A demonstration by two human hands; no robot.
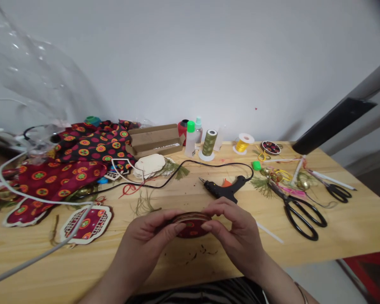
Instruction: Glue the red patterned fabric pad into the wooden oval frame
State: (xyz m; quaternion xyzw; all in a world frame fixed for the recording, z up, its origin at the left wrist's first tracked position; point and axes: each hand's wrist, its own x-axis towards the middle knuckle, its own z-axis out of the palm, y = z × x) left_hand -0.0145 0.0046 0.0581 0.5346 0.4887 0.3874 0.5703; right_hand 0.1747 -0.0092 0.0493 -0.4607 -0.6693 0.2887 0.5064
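"Item one, the held piece?"
"One maroon patterned disc (192, 230), round, with a pale layered edge, held above the front of the table (351, 219), between the two hands."

"Left hand (147, 240)?"
"Grasping the disc at its left side, thumb on the patterned face, fingers behind the rim."

"Right hand (239, 234)?"
"Likewise: the right side pinched, thumb on the near face, fingers curled over the far edge."

"Tools?"
"One black glue gun (223, 192), lying just beyond the right hand, nozzle towards the left, cable trailing. One pair of large scissors (288, 200), black-handled, to the right. One pair of small scissors (338, 192), farther right."

"Rear of the table?"
"Left to right: patterned cloth (82, 143), heaped; cardboard box (156, 145), open; green-capped bottle (190, 141), upright; green thread spool (209, 142), upright; yellow thread spool (242, 145); small round patterned piece (271, 147), lying flat."

"Left side?"
"One patterned plaque (97, 219) with a pale cut-out border, lying flat, a white cable (34, 264) crossing over it. Pale blank shapes (150, 164), stacked in front of the box; exact count cannot be told."
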